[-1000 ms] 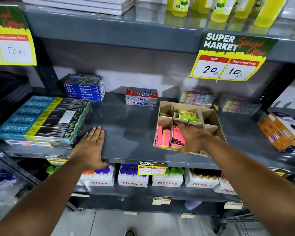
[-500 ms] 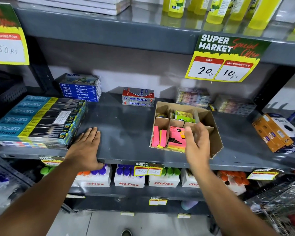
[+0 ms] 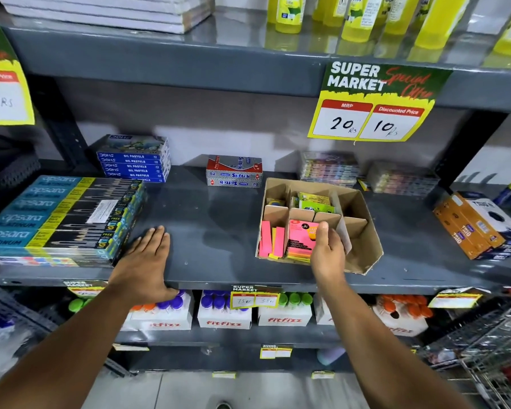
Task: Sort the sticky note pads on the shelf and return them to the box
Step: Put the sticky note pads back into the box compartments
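A brown cardboard box with divided compartments stands on the grey shelf. Its front middle compartment holds a stack of pink sticky note pads. The front left compartment holds narrow pink and yellow pads on edge. Green and yellow pads lie in the back middle compartment. My right hand is at the box's front, thumb up beside the pink stack, fingers curled against the cardboard divider; whether it grips anything is unclear. My left hand lies flat and open on the shelf.
Stacked pencil boxes sit just left of my left hand. Blue oil pastel boxes and a red-silver carton stand at the back. An orange box is at the right. A wire basket is at lower right.
My right hand came out of the pink pads' compartment and drew back to the box's front edge. The left hand stayed flat on the shelf. The camera moved closer.
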{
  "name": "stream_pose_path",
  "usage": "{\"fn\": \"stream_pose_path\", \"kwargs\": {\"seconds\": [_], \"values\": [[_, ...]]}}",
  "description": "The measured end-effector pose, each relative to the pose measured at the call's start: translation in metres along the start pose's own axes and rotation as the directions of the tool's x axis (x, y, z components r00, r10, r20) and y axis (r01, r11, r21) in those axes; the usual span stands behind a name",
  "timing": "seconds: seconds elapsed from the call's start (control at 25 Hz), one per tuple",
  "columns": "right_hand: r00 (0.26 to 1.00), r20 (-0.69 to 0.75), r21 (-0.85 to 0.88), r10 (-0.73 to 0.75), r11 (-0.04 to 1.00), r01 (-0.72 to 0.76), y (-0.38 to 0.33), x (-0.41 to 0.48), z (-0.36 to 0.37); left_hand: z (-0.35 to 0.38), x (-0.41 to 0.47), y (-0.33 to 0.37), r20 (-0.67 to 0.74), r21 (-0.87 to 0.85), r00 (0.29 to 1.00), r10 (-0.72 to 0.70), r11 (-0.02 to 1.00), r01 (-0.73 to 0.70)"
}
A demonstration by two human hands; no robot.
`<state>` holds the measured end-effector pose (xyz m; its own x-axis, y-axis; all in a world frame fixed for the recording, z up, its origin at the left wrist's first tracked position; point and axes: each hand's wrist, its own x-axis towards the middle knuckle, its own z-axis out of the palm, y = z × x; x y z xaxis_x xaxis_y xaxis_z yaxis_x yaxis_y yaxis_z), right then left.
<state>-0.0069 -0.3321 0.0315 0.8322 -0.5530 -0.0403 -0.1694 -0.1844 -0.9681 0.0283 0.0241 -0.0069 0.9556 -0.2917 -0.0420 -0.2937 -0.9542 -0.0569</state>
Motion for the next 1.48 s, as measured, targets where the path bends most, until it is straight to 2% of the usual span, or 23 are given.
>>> {"fn": "stream_pose_path", "kwargs": {"seconds": [0.08, 0.16, 0.24, 0.28, 0.36, 0.4, 0.48, 0.6, 0.68, 0.76, 0.84, 1.08, 1.48], "values": [[0.994, 0.057, 0.005, -0.093, 0.996, 0.093, -0.001, -0.006, -0.006, 0.001, 0.001, -0.002, 0.013, -0.012, 1.000, 0.002, 1.000, -0.002], [0.950, 0.042, 0.002, -0.309, 0.951, 0.310, 0.003, -0.017, -0.018, 0.000, 0.002, -0.005, 0.052, -0.043, 0.999, 0.010, 0.999, -0.008], [0.859, -0.087, -0.118, -0.505, 0.861, 0.494, 0.012, -0.027, -0.037, -0.005, 0.003, -0.005, 0.097, -0.110, 0.995, 0.004, 0.994, 0.007], [0.822, -0.173, -0.180, -0.543, 0.838, 0.516, 0.019, -0.026, -0.048, -0.008, 0.004, -0.002, 0.098, -0.169, 0.995, -0.009, 0.985, 0.025], [0.847, -0.296, -0.204, -0.441, 0.896, 0.395, 0.030, -0.017, -0.070, -0.015, 0.007, 0.021, 0.035, -0.306, 0.999, -0.028, 0.951, 0.037], [0.886, -0.301, -0.204, -0.352, 0.932, 0.300, 0.035, -0.011, -0.079, -0.018, 0.009, 0.039, -0.017, -0.377, 0.999, -0.030, 0.926, 0.021], [0.953, -0.217, -0.245, -0.213, 0.957, 0.158, 0.042, 0.001, -0.091, -0.022, 0.013, 0.084, -0.064, -0.546, 0.998, -0.030, 0.837, -0.010], [0.967, -0.091, -0.390, -0.236, 0.902, 0.183, 0.046, 0.011, -0.100, -0.034, 0.020, 0.150, -0.035, -0.762, 0.998, -0.056, 0.648, 0.010], [0.962, -0.078, -0.460, -0.261, 0.866, 0.198, 0.046, 0.018, -0.104, -0.040, 0.025, 0.180, -0.095, -0.827, 0.989, -0.117, 0.561, -0.013], [0.966, -0.092, -0.481, -0.243, 0.860, 0.170, 0.044, 0.024, -0.108, -0.043, 0.023, 0.200, -0.202, -0.811, 0.959, -0.200, 0.583, -0.049], [0.972, -0.090, -0.474, -0.219, 0.867, 0.152, 0.044, 0.030, -0.115, -0.043, 0.017, 0.214, -0.244, -0.798, 0.936, -0.254, 0.601, -0.045], [0.981, -0.051, -0.437, -0.186, 0.888, 0.145, 0.049, 0.040, -0.124, -0.041, 0.009, 0.224, -0.236, -0.790, 0.927, -0.293, 0.613, -0.008], [0.978, -0.086, -0.416, -0.189, 0.899, 0.137, 0.044, 0.033, -0.117, -0.042, 0.008, 0.224, -0.206, -0.776, 0.935, -0.288, 0.631, 0.023]]}}
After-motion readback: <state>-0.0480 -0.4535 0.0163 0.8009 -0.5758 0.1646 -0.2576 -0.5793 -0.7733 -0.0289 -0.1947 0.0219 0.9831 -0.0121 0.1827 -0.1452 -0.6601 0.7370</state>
